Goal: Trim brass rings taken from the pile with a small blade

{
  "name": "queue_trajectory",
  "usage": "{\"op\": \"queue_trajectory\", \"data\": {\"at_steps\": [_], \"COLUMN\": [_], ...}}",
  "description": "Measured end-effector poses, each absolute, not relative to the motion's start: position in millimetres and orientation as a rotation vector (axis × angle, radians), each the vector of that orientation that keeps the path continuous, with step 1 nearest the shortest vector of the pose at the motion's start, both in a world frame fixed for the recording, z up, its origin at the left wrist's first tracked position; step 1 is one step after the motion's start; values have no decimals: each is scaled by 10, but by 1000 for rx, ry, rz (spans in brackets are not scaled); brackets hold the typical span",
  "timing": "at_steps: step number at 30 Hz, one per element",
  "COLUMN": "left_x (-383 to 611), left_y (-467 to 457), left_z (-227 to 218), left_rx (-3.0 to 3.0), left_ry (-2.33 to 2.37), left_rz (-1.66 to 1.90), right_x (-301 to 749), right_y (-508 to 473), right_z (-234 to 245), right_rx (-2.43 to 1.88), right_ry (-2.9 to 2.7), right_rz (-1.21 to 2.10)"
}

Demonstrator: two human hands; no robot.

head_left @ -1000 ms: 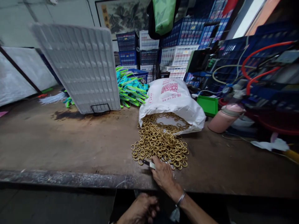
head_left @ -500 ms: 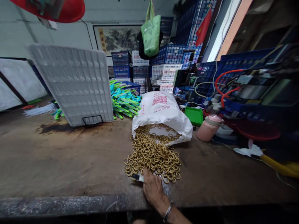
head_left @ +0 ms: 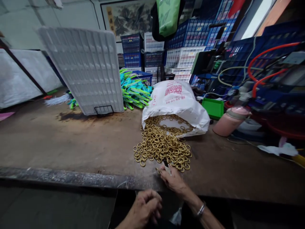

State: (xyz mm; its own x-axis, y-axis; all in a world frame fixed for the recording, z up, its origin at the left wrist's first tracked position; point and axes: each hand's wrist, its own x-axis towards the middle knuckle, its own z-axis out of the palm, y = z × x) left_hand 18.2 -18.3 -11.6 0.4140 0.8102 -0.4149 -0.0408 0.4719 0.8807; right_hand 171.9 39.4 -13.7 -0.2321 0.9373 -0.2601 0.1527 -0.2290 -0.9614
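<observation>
A heap of brass-coloured rings [head_left: 162,144] spills from the mouth of a white sack [head_left: 175,98] onto the wooden table [head_left: 95,144]. At the near edge of the heap, my right hand [head_left: 173,180] grips a small flat tool [head_left: 167,168], black at one end and pale at the other. One ring [head_left: 157,170] shows at the fingertips of that hand. My left hand [head_left: 146,205] hovers below the table's front edge with its fingers curled closed; whatever may be in them is hidden.
A ribbed white panel [head_left: 85,73] leans upright on a black wire stand. Green and turquoise hangers [head_left: 134,90] lie behind it. To the right are a green tray [head_left: 213,108], a pink bottle [head_left: 230,121] and orange tubing [head_left: 256,66]. Stacked crates [head_left: 184,58] fill the back.
My right hand has turned and drawn back toward the table edge, with a ring now at its fingertips. My left hand has risen into view. The camera has tipped down and turned left.
</observation>
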Motion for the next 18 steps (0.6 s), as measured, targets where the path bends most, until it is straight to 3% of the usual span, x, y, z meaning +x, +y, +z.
{"op": "queue_trajectory", "data": {"at_steps": [4,8,18], "left_x": [158,195,249], "left_y": [-80,58,49], "left_z": [78,155,61], "left_rx": [1025,1092,1245], "left_ry": [1210,1149,1111], "left_rz": [967,958,997], "right_x": [1720,1724,1680], "right_y": [306,248,205], "right_z": [-28,86,-115], "right_rx": [-1208,-1157,-1321], "right_ry": [-1278,-1299,-1417], "right_rz": [1783,1867,1610]}}
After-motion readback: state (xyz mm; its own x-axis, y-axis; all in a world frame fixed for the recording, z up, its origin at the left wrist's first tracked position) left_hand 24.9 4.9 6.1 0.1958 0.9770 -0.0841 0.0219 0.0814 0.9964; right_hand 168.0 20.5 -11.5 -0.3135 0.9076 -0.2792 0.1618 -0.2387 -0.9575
